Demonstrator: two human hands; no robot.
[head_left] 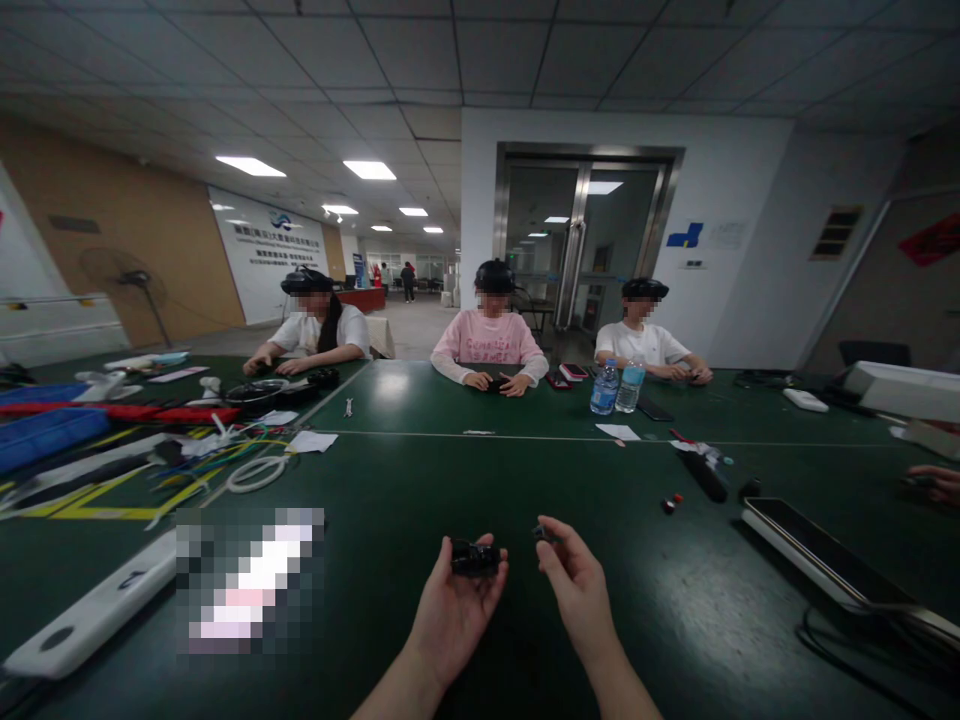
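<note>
In the head view, my left hand (461, 605) is turned palm up near the table's front. Its fingers curl around a small glossy black object (475, 560), whose exact kind I cannot make out. To the right of it, my right hand (576, 580) pinches a tiny dark piece (540, 532) between thumb and fingertips. A short gap separates the two hands, and both are held above the dark green tabletop (510, 480).
Left of my hands lie a blurred-out bright panel (255, 585) and a long white device (97, 610). Cables (259, 473) and blue trays (49, 440) are farther left. On the right are a flat black-topped device (825, 555) and water bottles (604, 388). Several people sit opposite.
</note>
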